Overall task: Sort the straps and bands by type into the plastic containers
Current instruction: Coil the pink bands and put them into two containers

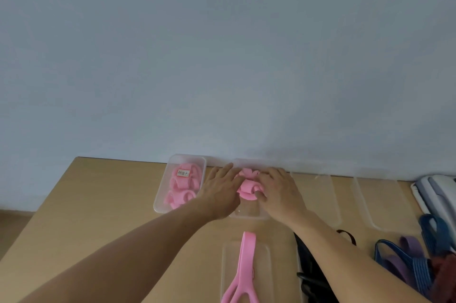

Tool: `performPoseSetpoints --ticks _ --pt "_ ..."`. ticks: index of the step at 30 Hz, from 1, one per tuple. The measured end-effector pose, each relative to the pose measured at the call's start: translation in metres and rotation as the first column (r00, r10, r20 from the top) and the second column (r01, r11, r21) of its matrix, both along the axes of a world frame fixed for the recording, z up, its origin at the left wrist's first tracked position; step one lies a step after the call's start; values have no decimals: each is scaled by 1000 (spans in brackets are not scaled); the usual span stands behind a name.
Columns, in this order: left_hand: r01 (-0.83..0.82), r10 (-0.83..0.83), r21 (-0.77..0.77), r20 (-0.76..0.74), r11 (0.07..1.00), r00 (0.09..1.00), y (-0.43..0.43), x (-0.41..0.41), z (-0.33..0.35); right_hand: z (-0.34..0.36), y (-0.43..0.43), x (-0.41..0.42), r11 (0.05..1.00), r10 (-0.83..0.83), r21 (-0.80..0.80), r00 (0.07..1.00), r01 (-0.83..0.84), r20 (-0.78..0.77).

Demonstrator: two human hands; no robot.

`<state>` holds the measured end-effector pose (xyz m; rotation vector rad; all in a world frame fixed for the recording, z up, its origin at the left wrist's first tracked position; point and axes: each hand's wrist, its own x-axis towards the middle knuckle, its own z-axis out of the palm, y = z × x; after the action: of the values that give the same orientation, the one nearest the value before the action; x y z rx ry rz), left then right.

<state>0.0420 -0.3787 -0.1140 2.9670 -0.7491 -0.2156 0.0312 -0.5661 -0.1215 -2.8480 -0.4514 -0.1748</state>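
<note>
**Pressing soft pink bands into the middle clear container**

Both hands meet over a clear, thin-walled plastic container (246, 214) at the far edge of the tan desk (98, 204). In it sits a bundle of pink bands (246, 185), flat, matte and rolled into loose loops. The left hand (219, 191) lies against the bundle's left side with its fingers fairly straight, gripping nothing. The right hand (278, 191) curls its fingers and thumb over the bundle's right side and holds it.

Just beside it on the left, a second clear container (160, 204), rectangular with rounded corners, is filled with similar coiled pink bands (182, 189); a small white label (182, 173) lies on top. A third clear container (227, 265) stands nearer the person, with a long, smooth pink strap (246, 258) lying along it, forked at its near end.

To the right lie dark black straps (311, 265), ribbed blue straps (419, 270) and a flat purple band (412, 246).
</note>
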Motion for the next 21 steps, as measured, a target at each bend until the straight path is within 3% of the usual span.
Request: performPoseSetpoints --ticks 2,5,10,15,21 --pt "13 -13 -25 9 1000 1000 6 -11 5 7 6 -17 996 -13 93 999 9 44" --pt "38 -34 -116 31 993 999 17 -26 13 20 18 -45 982 -78 169 996 82 -34" --pt "76 -78 -215 3 974 997 35 -59 15 20 37 -92 983 -147 63 944 173 -296" --pt "140 -161 -145 -143 980 977 53 -96 14 14 49 -140 980 -164 5 832 197 -530" --pt "175 -199 -102 -311 979 929 61 -128 7 -12 60 -193 942 -317 -113 730 316 -606"
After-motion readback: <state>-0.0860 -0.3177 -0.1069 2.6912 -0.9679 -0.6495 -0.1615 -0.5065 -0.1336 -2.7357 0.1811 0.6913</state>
